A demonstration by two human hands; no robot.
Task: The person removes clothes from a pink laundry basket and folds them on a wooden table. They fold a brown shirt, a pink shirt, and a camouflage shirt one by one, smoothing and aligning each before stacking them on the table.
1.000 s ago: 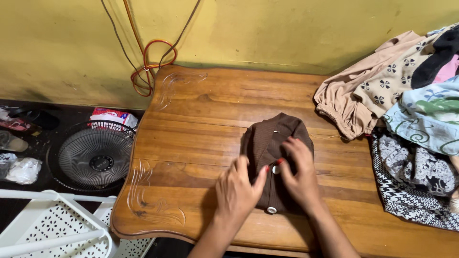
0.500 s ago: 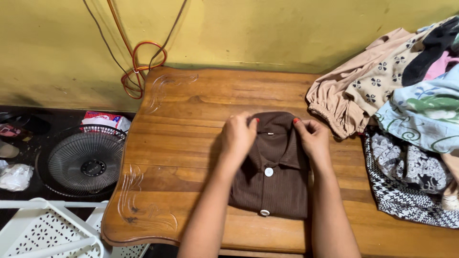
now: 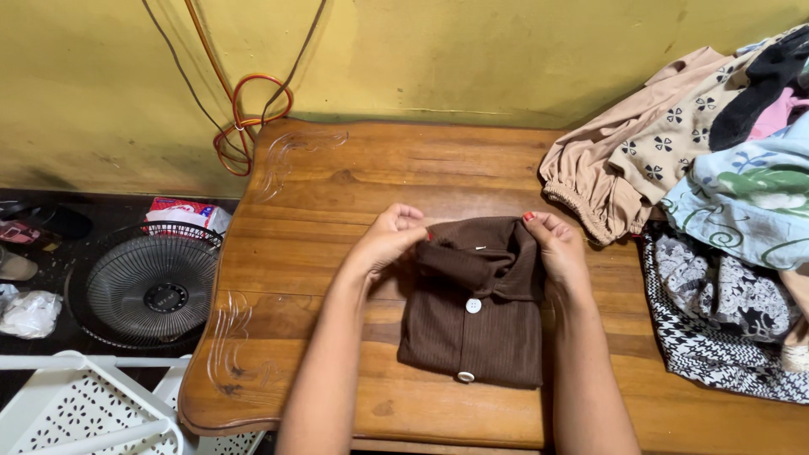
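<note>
- Far left, down on the dark floor: a white crumpled bag [image 3: 29, 312], and a white perforated plastic rack [image 3: 84, 404] poking in at the bottom corner.
- Next over there's a round black fan grille [image 3: 153, 286] lying flat on the floor, with a red and white packet [image 3: 187, 212] just behind it.
- Orange and dark cables [image 3: 244, 118] hang down the yellow wall [image 3: 506, 50] and loop right by the back left corner of the bench [image 3: 337, 177], which is wood with carved swirls at its left corners.
- Left hand [image 3: 383, 240] is curled shut, pinching the left end of the collar on the brown shirt [image 3: 476, 324]; fingers are tucked in, so it's a proper grip, not just resting.
- The brown shirt sits folded into a neat rectangle near the front middle of the bench, button side up. Two white buttons show, one just under the collar and one near the bottom edge. The collar end looks lifted and bunched between the two hands.
- Right hand [image 3: 558, 248] is closed on the right end of the collar, thumb on top, red nails showing.
- Far right: a heap of unfolded clothes [image 3: 725, 168] piled on the bench end, beige flower-print stuff on top, a black and white patterned piece [image 3: 716, 337] lower down. Well apart from the shirt.
</note>
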